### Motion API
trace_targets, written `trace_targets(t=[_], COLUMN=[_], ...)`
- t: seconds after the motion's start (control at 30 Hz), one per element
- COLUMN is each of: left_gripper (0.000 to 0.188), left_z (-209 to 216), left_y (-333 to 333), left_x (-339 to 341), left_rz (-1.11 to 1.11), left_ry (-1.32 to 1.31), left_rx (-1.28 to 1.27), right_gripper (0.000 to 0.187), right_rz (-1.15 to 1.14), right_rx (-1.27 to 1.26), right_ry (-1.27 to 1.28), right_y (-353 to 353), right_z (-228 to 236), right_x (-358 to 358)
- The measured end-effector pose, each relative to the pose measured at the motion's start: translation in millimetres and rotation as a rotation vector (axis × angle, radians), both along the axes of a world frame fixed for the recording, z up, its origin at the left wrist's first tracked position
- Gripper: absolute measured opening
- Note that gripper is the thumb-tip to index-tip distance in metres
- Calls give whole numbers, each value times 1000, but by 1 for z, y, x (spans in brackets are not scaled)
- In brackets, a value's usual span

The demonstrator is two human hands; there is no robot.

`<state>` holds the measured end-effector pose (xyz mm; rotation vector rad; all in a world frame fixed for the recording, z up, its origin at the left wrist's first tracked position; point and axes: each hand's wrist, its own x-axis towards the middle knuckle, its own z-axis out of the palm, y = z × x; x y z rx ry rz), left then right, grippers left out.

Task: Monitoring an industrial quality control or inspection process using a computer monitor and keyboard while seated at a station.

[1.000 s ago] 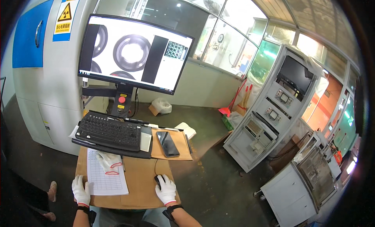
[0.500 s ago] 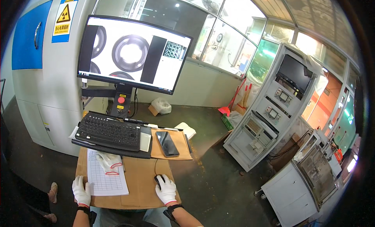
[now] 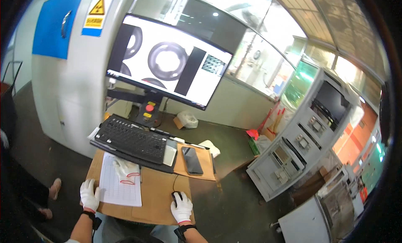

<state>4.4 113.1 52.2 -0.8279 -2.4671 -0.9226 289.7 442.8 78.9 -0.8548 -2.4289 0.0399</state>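
My right hand [image 3: 181, 207], in a white knitted glove with a red cuff edge, rests over a black computer mouse [image 3: 176, 196] on the cardboard-topped table [image 3: 157, 201]. My left hand [image 3: 89, 195], gloved alike, lies at the table's left edge with its fingers stretched out and nothing in it. Beside it is a printed grid sheet [image 3: 119, 197], with a spare pair of white gloves [image 3: 125, 171] on top. Beyond stands a black keyboard [image 3: 130, 138] on a tray. A monitor [image 3: 167, 61] shows grey rings with bright centres.
A smartphone [image 3: 192, 161] lies on brown card right of the keyboard. A red stop button [image 3: 149, 108] sits below the monitor. At left is a large cabinet [image 3: 79, 96] with a blue door; another person's feet [image 3: 54, 188] show near it. A grey control cabinet [image 3: 293, 146] stands right.
The whole view has tilted and shifted, so the monitor and cabinets appear farther right. My right hand stays on the mouse, and my left hand stays at the table edge.
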Motion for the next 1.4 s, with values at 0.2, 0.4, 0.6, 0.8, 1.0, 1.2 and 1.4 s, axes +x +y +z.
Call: trace_targets(t=[0.2, 0.4, 0.6, 0.8, 1.0, 1.2, 1.4], left_gripper=[43, 45, 46, 46, 47, 47, 47], left_z=[20, 2, 1, 8, 2, 1, -9], left_y=[5, -2, -1, 3, 0, -1, 2], left_x=[4, 4, 2, 1, 1, 2, -4], left_rz=[-6, -4, -10, -35, 2, 1, 3], left_ry=[-27, -12, -44, -51, -57, -41, 13], left_rx=[29, 22, 0, 21, -19, -25, 4], right_gripper=[45, 46, 48, 47, 46, 48, 51], right_rz=[-13, -15, -14, -30, -13, 3, -23], right_rx=[25, 10, -7, -19, -9, -5, -31], right_ry=[38, 18, 14, 13, 24, 23, 14], right_y=[-3, -2, -2, -1, -1, -3, -2], right_z=[5, -2, -7, -3, -6, -3, 0], right_x=[0, 3, 4, 3, 3, 3, 2])
